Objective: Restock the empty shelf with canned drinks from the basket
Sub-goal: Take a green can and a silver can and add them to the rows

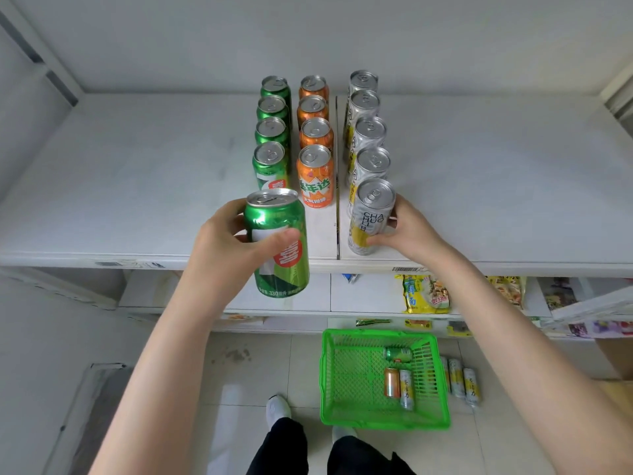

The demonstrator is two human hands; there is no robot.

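Shelf restock: both hands are on cans at the front edge of the shelf.

The left hand (222,248) grips an upright green can (286,269) just in front of the shelf (137,186) edge, in line with a row of four green cans (272,132). The right hand (411,231) holds a silver can (371,214) that stands on the shelf at the front of four more silver cans (368,132). Four orange cans (315,132) stand between these rows, and a thin divider (337,166) separates them from the silver row. On the floor, a green basket (323,371) holds three cans lying down: one green, one orange, one silver. Three loose cans (459,378) lie just beside its right wall. Snack packets (424,293) lie on a lower shelf.
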